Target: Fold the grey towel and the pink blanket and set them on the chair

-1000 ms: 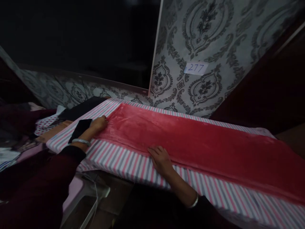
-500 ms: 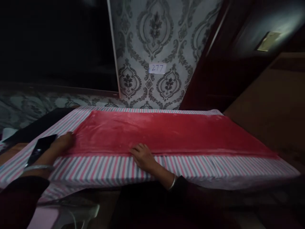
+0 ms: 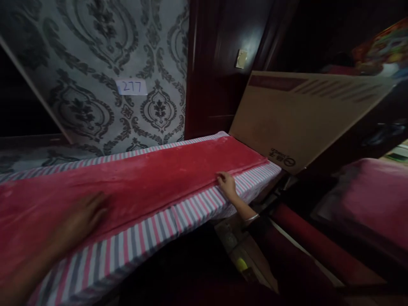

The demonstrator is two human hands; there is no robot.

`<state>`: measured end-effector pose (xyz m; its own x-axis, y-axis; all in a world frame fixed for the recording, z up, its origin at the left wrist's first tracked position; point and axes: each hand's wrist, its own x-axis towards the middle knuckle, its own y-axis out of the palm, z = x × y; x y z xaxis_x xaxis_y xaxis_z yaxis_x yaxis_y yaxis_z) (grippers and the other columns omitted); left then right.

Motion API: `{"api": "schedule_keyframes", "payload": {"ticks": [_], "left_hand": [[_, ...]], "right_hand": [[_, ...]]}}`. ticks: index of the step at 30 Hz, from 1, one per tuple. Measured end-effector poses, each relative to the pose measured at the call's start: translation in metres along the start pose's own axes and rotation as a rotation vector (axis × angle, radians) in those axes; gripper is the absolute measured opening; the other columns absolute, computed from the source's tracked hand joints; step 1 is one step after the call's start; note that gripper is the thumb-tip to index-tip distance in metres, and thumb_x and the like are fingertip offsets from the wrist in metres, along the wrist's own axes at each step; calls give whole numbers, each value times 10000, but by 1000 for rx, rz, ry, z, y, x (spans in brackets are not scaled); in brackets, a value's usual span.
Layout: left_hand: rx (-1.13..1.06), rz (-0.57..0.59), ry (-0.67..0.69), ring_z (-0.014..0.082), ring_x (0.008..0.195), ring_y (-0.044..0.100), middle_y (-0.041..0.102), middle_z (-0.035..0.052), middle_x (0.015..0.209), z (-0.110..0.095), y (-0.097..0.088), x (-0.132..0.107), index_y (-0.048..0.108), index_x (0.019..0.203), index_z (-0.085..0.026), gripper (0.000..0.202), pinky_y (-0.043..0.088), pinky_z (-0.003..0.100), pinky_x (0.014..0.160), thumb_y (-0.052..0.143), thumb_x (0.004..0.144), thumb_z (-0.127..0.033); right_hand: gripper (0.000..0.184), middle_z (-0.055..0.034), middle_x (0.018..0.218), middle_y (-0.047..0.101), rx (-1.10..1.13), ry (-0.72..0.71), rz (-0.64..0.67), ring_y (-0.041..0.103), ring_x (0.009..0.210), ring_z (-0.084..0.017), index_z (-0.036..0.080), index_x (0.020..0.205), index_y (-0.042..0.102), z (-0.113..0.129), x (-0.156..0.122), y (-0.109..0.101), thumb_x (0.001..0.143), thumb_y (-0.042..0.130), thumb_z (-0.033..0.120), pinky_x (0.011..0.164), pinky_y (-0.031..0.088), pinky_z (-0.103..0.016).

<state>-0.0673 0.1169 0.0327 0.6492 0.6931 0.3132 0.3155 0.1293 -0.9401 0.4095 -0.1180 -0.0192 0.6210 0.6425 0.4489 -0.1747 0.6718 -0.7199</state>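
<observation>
A long red plush blanket [image 3: 165, 170] lies flat, its near edge showing layers, on a pink, grey and white striped cloth [image 3: 149, 236] that covers a table. At the blanket's near edge, toward the right end, my right hand [image 3: 227, 185] has its fingers curled closed on the border. My left hand [image 3: 79, 219] is over the left part of the blanket, slightly blurred, with thumb and fingers apart and nothing in them. Whether its palm touches the fabric I cannot tell.
A large cardboard box [image 3: 280, 119] leans beyond the table's right end, by a dark red door [image 3: 219, 63]. Patterned wallpaper with a paper marked 277 [image 3: 132, 87] rises behind the table. A pink covered object [image 3: 376, 199] stands at the right.
The view has swung right. My right hand has moved right along the blanket's near edge. My left hand has left the blanket's left edge and is now over its surface.
</observation>
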Motion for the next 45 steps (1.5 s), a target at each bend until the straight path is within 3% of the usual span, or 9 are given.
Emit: {"api": "schedule_keyframes", "payload": {"ticks": [2,6,13,17,21,28,35,40,45], "left_hand": [[-41,81,195,300,1232,637,693,106,1325,-44,25,10,702,1146,-247,470,468,431,1100,406,888,-505],[-85,61,406,311,1232,634,683,122,1331,-107,58,23,713,1189,-255,415,473,453,1086,463,934,-466],[44,160,447,303,1006,677,713,169,1086,-168,63,49,722,1091,-169,307,541,441,915,461,932,-198],[84,168,443,289,976,664,704,167,1040,-175,63,51,714,1047,-147,313,534,429,886,438,904,-111],[74,115,419,278,892,653,688,147,925,-173,61,47,710,923,-147,296,531,420,839,416,953,-175],[149,177,462,281,1012,668,711,157,1110,-176,60,43,721,1116,-144,328,529,411,912,449,933,-152],[155,95,419,334,1203,631,654,176,1349,-180,90,65,678,1327,-183,515,521,453,966,457,876,-68],[119,94,434,330,1312,581,623,155,1430,-183,110,70,678,1344,-192,531,496,487,1042,383,915,-88],[84,19,518,303,1232,644,669,137,1375,-170,123,61,704,1302,-177,523,507,464,1051,366,911,-103]], "right_hand": [[388,-128,1068,730,-53,80,-29,668,970,-236,146,1149,714,-27,9,-16,870,445,133,882,542,-365],[423,-147,1162,708,-114,91,0,650,1067,-237,132,1168,717,-58,20,-39,839,458,82,968,506,-353],[437,-140,1375,617,-274,-18,179,606,1192,-235,154,1305,675,-68,33,-53,932,460,82,1003,459,-301],[383,-127,1275,656,-468,-21,286,637,1102,-224,176,1282,675,-65,39,-55,995,423,142,921,468,-277],[409,-150,1279,636,-517,44,238,629,1087,-233,155,1297,634,-64,38,-56,1017,337,136,879,468,-290],[405,-131,1284,636,-486,-35,287,593,1167,-227,185,1319,641,-72,29,-59,1016,373,173,976,450,-276],[524,-115,1464,564,-519,18,281,553,1291,-212,206,1459,554,-92,54,-72,979,374,98,1054,414,-270],[427,-152,1323,653,-528,31,291,609,1201,-228,167,1307,667,-108,70,-81,987,389,116,1010,428,-279],[404,-164,1280,663,-509,31,257,597,1198,-234,141,1284,663,-120,67,-85,1008,368,141,1010,415,-277]]}}
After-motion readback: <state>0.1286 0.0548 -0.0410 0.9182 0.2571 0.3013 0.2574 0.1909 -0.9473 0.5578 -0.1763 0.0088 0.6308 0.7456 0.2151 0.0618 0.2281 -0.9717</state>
